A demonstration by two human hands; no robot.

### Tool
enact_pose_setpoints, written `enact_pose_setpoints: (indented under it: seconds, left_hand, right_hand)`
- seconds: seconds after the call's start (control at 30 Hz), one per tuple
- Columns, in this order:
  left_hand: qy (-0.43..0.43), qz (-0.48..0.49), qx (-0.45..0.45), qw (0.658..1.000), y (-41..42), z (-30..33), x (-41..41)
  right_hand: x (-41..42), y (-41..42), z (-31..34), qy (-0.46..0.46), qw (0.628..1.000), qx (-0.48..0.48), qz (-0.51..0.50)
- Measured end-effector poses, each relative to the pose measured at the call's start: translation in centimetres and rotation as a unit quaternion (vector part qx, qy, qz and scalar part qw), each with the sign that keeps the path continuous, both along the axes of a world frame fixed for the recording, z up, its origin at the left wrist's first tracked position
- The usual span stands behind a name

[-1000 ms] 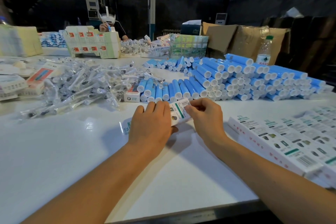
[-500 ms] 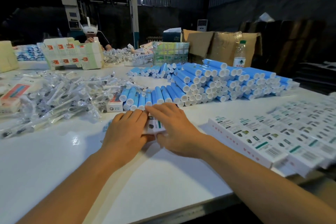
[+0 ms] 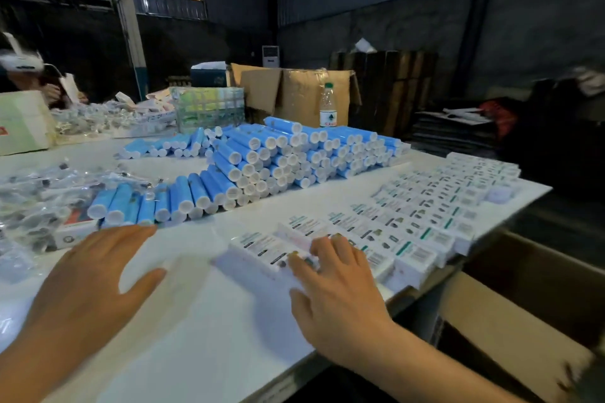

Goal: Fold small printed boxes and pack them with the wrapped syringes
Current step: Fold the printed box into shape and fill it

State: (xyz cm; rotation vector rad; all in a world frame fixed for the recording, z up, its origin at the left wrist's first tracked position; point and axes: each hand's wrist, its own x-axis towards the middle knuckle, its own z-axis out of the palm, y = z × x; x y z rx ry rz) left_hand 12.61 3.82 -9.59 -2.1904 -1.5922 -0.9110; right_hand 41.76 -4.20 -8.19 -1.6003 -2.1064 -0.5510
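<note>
Head view: white desk with both hands low in frame. Left hand flat, fingers straight and spread, palm down on the desk surface, holding nothing. Right hand released too, fingers extended, fingertips touching the nearest printed box at the near end of the rows of printed boxes lying on the right side of the desk. Wrapped syringes heaped at the left edge, frame blurred there. Blue tubes stacked in a pile mid-desk, far of the hands. Water bottle upright behind the tubes, cardboard carton beside it. Open cardboard box below the desk's right edge.
</note>
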Motion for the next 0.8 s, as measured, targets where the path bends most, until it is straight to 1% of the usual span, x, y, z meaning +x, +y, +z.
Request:
enact_pose_setpoints:
  seconds: [0.03, 0.17, 0.23, 0.3, 0.33, 0.37, 0.43, 0.5, 0.53, 0.57, 0.63, 0.73, 0.8]
  left_hand:
    - [-0.01, 0.005, -0.015, 1.0, 0.5, -0.6, -0.3]
    - [-0.07, 0.015, -0.108, 0.992, 1.6, -1.8, -0.9]
    - [-0.078, 0.019, -0.101, 0.992, 1.1, -1.4, 0.0]
    - [-0.068, 0.012, -0.07, 0.995, -0.3, -0.1, 1.3]
    - [-0.068, 0.006, -0.068, 0.995, -1.0, 0.4, 1.9]
    - [-0.065, 0.003, -0.068, 0.996, -1.4, 0.8, 2.3]
    - [-0.056, 0.009, -0.093, 0.994, -1.8, 1.1, 2.7]
    - [-0.027, 0.041, -0.137, 0.989, -1.6, 1.2, 2.7]
    - [-0.007, 0.058, -0.157, 0.986, -1.6, 1.3, 2.7]
    - [0.013, 0.071, -0.174, 0.982, -1.6, 1.4, 2.6]
    - [0.041, 0.081, -0.189, 0.978, -1.9, 1.7, 2.6]
    - [0.034, 0.074, -0.181, 0.98, -2.1, 1.8, 2.5]
    - [0.025, 0.066, -0.174, 0.982, -2.2, 1.7, 2.3]
  right_hand:
    - [1.4, 0.1, -0.3, 0.012, 1.0, -0.002, -0.028]
    - [5.6, 1.7, -0.9, 0.056, 0.989, -0.088, -0.107]
    - [6.7, 2.2, -1.3, 0.064, 0.986, -0.083, -0.131]
    - [6.9, 2.1, -0.8, 0.037, 0.984, -0.091, -0.147]
    - [6.6, 2.0, -0.2, 0.013, 0.987, -0.074, -0.142]
    - [5.9, 2.1, 0.4, -0.001, 0.991, -0.042, -0.124]
    - [3.8, 2.6, 1.6, 0.008, 0.998, 0.049, -0.048]
    - [0.4, 3.7, 2.9, 0.02, 0.995, 0.086, 0.04]
    - [-1.5, 4.5, 3.4, 0.031, 0.992, 0.089, 0.086]
    - [-3.5, 5.3, 3.6, 0.049, 0.986, 0.084, 0.133]
    - [-7.5, 7.2, 3.7, 0.061, 0.977, 0.031, 0.201]
    - [-12.3, 10.6, 2.2, 0.042, 0.971, -0.057, 0.226]
    - [-13.9, 12.6, 0.6, 0.067, 0.964, -0.105, 0.237]
